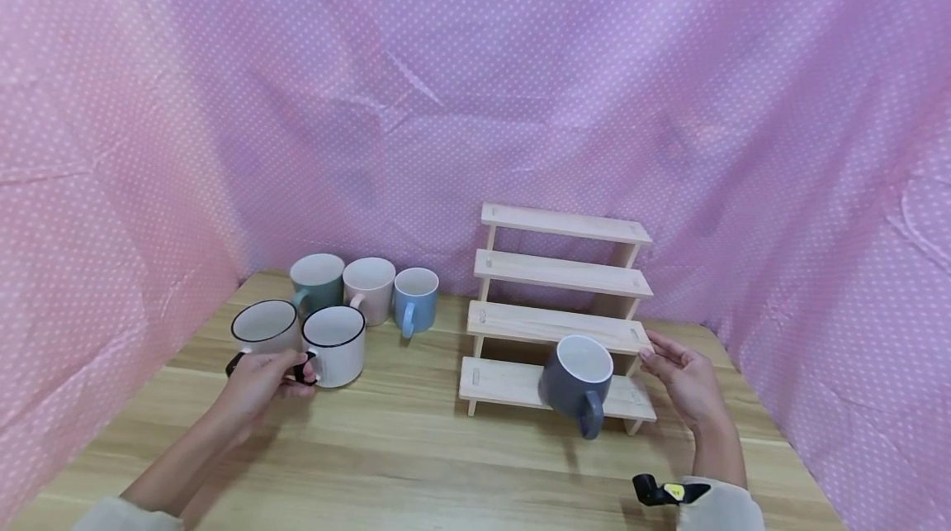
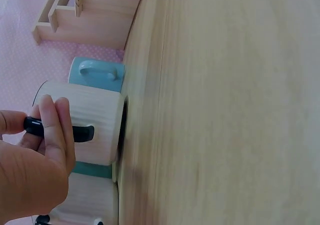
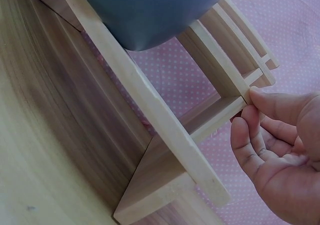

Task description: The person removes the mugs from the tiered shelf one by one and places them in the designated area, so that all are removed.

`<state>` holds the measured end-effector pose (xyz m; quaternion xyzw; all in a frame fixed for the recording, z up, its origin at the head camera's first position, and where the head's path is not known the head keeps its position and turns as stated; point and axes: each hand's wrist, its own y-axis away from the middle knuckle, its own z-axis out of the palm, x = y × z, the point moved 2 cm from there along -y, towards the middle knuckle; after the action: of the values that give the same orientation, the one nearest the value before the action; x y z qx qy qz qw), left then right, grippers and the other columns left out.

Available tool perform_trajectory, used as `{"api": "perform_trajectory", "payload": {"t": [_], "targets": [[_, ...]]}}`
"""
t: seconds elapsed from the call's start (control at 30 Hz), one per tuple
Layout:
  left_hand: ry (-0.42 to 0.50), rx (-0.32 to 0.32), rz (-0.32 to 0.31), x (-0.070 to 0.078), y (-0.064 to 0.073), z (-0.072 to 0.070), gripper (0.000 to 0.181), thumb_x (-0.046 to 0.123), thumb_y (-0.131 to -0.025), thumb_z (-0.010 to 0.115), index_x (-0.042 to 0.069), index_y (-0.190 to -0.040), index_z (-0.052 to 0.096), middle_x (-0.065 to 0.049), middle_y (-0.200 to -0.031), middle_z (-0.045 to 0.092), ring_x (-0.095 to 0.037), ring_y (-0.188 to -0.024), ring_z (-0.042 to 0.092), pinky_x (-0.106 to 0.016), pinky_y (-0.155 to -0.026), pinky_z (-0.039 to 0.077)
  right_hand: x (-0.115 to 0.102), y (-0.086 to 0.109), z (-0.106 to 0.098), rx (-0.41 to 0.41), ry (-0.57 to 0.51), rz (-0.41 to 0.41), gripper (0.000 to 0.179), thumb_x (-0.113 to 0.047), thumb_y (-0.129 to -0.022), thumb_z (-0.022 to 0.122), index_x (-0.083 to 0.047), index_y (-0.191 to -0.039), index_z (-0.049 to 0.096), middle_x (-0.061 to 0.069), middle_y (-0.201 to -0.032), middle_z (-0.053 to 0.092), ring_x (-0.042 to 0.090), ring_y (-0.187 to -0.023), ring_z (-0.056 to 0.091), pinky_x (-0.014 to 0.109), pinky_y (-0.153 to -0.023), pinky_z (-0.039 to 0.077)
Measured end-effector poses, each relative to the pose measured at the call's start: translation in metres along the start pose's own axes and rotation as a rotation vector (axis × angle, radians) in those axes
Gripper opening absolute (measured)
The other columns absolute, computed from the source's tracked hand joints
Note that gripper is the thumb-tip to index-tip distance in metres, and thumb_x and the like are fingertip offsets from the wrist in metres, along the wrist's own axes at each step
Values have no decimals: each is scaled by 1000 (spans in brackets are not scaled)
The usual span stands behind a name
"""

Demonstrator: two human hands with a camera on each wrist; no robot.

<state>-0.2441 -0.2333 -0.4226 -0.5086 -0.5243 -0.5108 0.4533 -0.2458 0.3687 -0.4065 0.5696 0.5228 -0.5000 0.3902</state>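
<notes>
At the left of the table, my left hand (image 1: 260, 382) pinches the black handle of a white mug (image 1: 338, 357) with a dark rim. The left wrist view shows thumb and fingers on that handle (image 2: 84, 133), the mug standing upright. A second white mug (image 1: 263, 324) with a dark rim is close beside it, partly behind my hand. On the right, my right hand (image 1: 687, 391) holds the right end of a stepped wooden rack (image 1: 520, 318), thumb and fingertips pinching a board's corner in the right wrist view. A dark grey mug (image 1: 568, 391) sits on its lowest step, handle facing front.
Behind the white mugs stand a green mug (image 1: 323, 294), a pale pink mug (image 1: 379, 304) and a light blue mug (image 1: 419, 312) in a row. Pink dotted cloth (image 1: 446, 101) hangs behind and at both sides of the wooden table (image 1: 416, 465).
</notes>
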Motion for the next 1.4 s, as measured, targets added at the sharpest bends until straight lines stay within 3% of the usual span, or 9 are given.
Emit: {"api": "perform_trajectory", "payload": {"t": [0.2, 0.4, 0.57, 0.67, 0.8, 1.0, 1.17, 1.4], "targets": [[108, -100, -29, -4, 0, -6, 26, 5, -106, 44, -7, -99, 66, -6, -92, 64, -16, -88, 68, -33, -85, 61, -3, 1, 2, 3, 3, -9, 61, -14, -101, 67, 11, -149, 41, -21, -104, 70, 0, -96, 67, 19, -87, 56], [84, -210, -73, -2, -1, -12, 26, 9, -107, 47, -10, -106, 64, -10, -103, 61, -19, -99, 66, -36, -96, 57, -1, 0, 2, 1, 5, -1, 60, -12, -101, 67, 10, -150, 41, -20, -105, 70, 1, -97, 67, 21, -89, 57], [81, -245, -67, -2, -1, -15, 25, 11, -108, 48, -8, -106, 65, -9, -103, 61, -20, -101, 66, -39, -98, 55, 2, -1, 1, 1, -36, -3, 61, -12, -100, 68, 11, -149, 40, -20, -105, 70, -1, -96, 67, 21, -88, 57], [89, -228, -81, 0, 0, -16, 24, 11, -107, 52, -8, -111, 65, -8, -105, 64, -19, -101, 67, -38, -97, 56, 3, -1, 1, 2, -43, -6, 61, -12, -100, 68, 12, -149, 40, -20, -105, 71, -1, -95, 67, 21, -88, 57], [40, -138, -84, 3, 4, -18, 22, 11, -103, 60, -8, -112, 68, -7, -105, 67, -18, -93, 70, -31, -86, 61, 1, 0, 1, 3, -40, -15, 61, -12, -100, 68, 13, -148, 40, -20, -104, 71, -1, -95, 67, 20, -87, 57], [-93, -15, -15, 14, 7, -17, 24, 10, -102, 64, -10, -114, 63, -7, -101, 66, -14, -81, 69, -29, -78, 62, 0, -2, 0, 3, -24, -23, 61, -13, -100, 68, 12, -148, 41, -21, -104, 71, -2, -94, 67, 18, -85, 57], [-171, -2, 15, 28, 6, -8, 29, 10, -102, 63, -13, -118, 61, -8, -97, 69, -15, -78, 70, -29, -74, 62, 1, -2, 0, 8, -9, -16, 60, -13, -101, 67, 11, -149, 41, -21, -103, 70, 0, -95, 67, 19, -87, 57], [-296, -18, 34, 39, 6, 21, 25, 13, -99, 67, -8, -112, 65, -13, -88, 71, -17, -73, 70, -32, -68, 62, 2, 0, -1, -1, 20, -16, 59, -14, -101, 66, 10, -150, 41, -21, -106, 69, 1, -99, 67, 20, -89, 56]]}}
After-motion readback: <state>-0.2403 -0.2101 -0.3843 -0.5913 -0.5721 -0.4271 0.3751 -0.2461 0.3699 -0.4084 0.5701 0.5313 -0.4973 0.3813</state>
